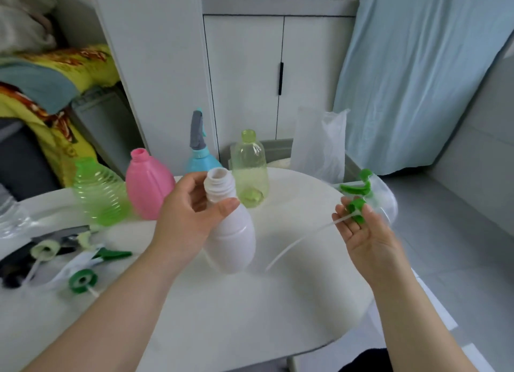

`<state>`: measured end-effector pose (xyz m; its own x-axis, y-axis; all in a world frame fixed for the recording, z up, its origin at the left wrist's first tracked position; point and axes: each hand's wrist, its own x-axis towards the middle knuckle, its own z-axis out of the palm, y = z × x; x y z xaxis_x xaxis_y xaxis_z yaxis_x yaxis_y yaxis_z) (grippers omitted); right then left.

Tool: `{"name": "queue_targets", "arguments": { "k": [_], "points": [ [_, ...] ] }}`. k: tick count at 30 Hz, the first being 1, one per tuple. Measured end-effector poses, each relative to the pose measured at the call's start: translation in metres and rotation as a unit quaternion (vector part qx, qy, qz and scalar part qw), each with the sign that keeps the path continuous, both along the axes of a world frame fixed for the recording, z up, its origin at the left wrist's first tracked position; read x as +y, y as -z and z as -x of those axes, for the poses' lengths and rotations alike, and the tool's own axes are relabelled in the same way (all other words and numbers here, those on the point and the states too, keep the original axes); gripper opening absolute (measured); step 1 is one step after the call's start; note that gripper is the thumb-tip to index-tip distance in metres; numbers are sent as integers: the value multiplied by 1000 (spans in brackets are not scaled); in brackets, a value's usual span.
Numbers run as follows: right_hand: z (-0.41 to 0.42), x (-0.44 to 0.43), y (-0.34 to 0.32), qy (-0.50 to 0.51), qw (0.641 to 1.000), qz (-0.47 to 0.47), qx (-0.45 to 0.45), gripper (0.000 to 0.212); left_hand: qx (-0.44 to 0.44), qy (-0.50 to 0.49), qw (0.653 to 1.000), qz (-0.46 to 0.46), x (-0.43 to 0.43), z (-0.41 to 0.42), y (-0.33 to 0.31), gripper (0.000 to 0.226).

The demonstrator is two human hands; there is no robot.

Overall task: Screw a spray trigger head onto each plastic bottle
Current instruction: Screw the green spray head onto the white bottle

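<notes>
Left hand (192, 218) grips white bottle (232, 232); right hand (361, 230) pinches green trigger head (357, 202). Next, presumably: feed its tube (300, 241) into the neck beside the left thumb.

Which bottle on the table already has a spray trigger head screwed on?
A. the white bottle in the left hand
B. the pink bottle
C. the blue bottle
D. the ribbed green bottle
C: the blue bottle at the back carries a grey trigger head, while the pink bottle, white bottle and ribbed green bottle show open necks.
</notes>
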<state>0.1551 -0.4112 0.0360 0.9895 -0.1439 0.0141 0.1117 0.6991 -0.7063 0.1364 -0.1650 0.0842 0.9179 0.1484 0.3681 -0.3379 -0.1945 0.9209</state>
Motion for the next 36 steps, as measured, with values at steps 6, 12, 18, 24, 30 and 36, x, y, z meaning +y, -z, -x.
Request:
{"name": "queue_targets", "arguments": {
  "k": [6, 12, 18, 24, 30, 36],
  "points": [
    [10, 17, -49, -12, 998, 24, -53, 17, 45, 5, 999, 6, 6, 13, 17, 37],
    [16, 42, -109, -19, 991, 42, -126, 12, 69, 25, 997, -35, 10, 23, 27, 40],
    [20, 70, -153, -34, 982, 66, -174, 11, 94, 34, 993, -60, 15, 30, 34, 43],
    [17, 92, -153, -44, 958, 201, -198, 14, 104, 21, 993, -60, 16, 28, 35, 43],
    [15, 120, -123, -107, 900, 383, -178, 21, 109, 15, 993, -47, 16, 28, 38, 45],
    [18, 134, -87, -209, 870, 426, -136, 22, 119, 41, 991, -42, 19, 29, 43, 42]
  ]
}}
